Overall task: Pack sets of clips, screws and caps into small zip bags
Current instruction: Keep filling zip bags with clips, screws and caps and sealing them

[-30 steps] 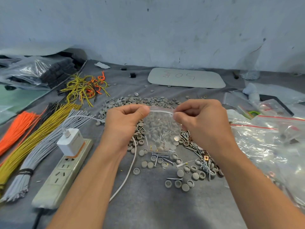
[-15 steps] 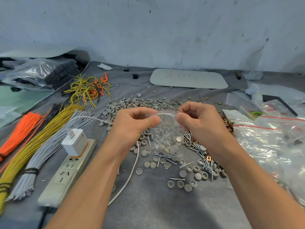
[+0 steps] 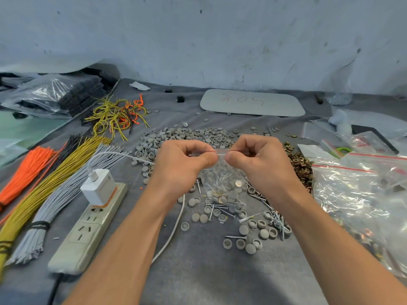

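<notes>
Two hands are working one small zip bag (image 3: 222,179), and from my seat this looks like the closing step. My left hand (image 3: 182,159) and right hand (image 3: 259,159) each pinch the bag's top strip between thumb and curled fingers, and the thumbs are now almost touching at the middle of the seal. A second ago they were well apart, one near each upper corner, so I have run the pinch inward along the zip from both ends. The bag hangs below my fingers, just above the cloth-covered table (image 3: 198,271), and through the clear film I can make out grey caps and thin screws; whether clips are in there I cannot tell. I judge this set nearly finished: if the last stretch between my thumbs is pressed shut, the bag can go aside. The supply lies close for the next one: the grey cap pile (image 3: 193,135) behind my hands, loose screws (image 3: 220,206) under the bag, and the brass clips (image 3: 301,166) just beyond my right wrist. A gap left in the strip would let small parts slip out.
</notes>
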`<state>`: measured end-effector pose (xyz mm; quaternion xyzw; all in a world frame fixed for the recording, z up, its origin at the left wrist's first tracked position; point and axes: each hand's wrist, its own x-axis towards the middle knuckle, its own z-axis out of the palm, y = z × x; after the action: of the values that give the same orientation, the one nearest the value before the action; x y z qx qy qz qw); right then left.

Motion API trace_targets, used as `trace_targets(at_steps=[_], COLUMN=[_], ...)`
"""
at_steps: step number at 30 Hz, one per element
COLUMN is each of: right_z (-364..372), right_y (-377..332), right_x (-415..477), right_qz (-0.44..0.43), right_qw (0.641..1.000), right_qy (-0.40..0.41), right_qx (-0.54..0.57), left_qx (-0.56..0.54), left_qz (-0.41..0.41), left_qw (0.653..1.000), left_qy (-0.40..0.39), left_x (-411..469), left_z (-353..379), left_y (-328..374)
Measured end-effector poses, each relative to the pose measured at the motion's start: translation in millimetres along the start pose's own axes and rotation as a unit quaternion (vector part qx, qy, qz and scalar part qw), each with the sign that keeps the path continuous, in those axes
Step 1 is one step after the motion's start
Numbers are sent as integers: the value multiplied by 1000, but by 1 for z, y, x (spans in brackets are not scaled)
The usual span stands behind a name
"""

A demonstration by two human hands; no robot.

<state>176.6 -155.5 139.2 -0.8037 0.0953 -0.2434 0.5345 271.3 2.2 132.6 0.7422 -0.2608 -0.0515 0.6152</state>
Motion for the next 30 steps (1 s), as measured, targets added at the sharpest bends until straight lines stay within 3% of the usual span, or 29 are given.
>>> trace_targets(at_steps=[9, 15, 20, 23, 26, 30], right_z=[2, 0, 0, -2, -10, -18], right_y=[-1, 1, 0, 1, 5, 22], right_x=[-2, -5, -2, 0, 2, 4], right_qz=[-7, -22, 26, 64, 129, 196], right_qw=[1000, 1000, 996, 980, 951, 933], right_qy=[-12, 3, 49, 38, -1, -157], right_qx=[-2, 9, 69, 184, 282, 258], left_qx=[43, -38, -86, -132, -166, -266], left_qz=[37, -26, -44, -52, -68, -70], left_qw=[998, 999, 995, 989, 983, 960], left_qy=[-12, -13, 27, 30, 31, 50], left_x=[-4, -4, -3, -3, -2, -4], left_z=[7, -1, 7, 13, 12, 14], left_y=[6, 7, 11, 12, 13, 18])
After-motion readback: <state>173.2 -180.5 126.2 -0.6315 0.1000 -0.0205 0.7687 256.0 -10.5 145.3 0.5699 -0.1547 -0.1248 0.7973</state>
